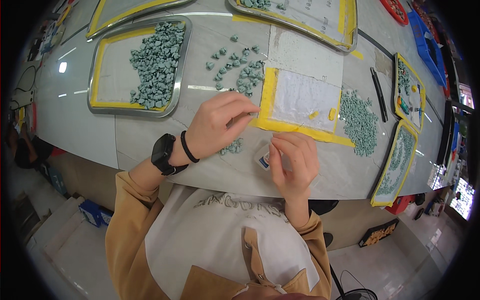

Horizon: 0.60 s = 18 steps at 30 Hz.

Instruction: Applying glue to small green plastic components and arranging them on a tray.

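My left hand [220,122], wearing a black watch [163,154] and a black band, is closed in a pinch at the left edge of a yellow-taped white sheet [300,100]. Whatever lies between its fingertips is too small to make out. Just right of it, my right hand [296,162] also pinches thumb against forefinger, its contents hidden. Partly behind the right fingers sits a small clear container [262,159] with a label. Little grey-green pieces [232,146] lie under the left hand, and more loose larger pieces [235,63] are scattered beyond it.
A metal tray [112,75] at left holds a heap of grey-green pieces [159,65]. Small green pieces [359,122] are spread right of the sheet, beside black pens [379,95]. Yellow-edged trays [376,200] line the right side. Another large tray [352,30] stands at the back.
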### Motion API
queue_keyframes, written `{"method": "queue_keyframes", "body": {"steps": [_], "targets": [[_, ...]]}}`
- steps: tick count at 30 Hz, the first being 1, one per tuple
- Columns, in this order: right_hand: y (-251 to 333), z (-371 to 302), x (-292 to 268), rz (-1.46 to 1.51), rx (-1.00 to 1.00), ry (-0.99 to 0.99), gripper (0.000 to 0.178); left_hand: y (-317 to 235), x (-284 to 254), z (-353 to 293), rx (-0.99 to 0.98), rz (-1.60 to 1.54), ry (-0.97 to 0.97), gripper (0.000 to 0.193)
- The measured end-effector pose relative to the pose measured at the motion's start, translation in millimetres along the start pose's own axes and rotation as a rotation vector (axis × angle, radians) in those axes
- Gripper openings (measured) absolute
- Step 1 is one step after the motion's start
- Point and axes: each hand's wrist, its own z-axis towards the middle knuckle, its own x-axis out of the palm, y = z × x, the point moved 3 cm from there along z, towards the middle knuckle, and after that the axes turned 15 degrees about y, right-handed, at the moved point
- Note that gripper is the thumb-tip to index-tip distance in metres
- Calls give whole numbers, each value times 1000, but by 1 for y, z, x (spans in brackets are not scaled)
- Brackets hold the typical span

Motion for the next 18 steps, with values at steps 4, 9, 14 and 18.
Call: {"method": "queue_keyframes", "body": {"steps": [4,9,14,18], "targets": [[1,-2,2,2,-18,27,22,6,-9,8,76,342,-154,20],[3,-14,-27,-75,174,192,46,-23,-31,7,169,286,-151,24],[5,-18,-12,-247,209,470,61,-28,-19,-11,-110,248,358,23],[-3,-21,-2,-181,162,417,63,-20,-12,-11,-69,244,393,19]]}}
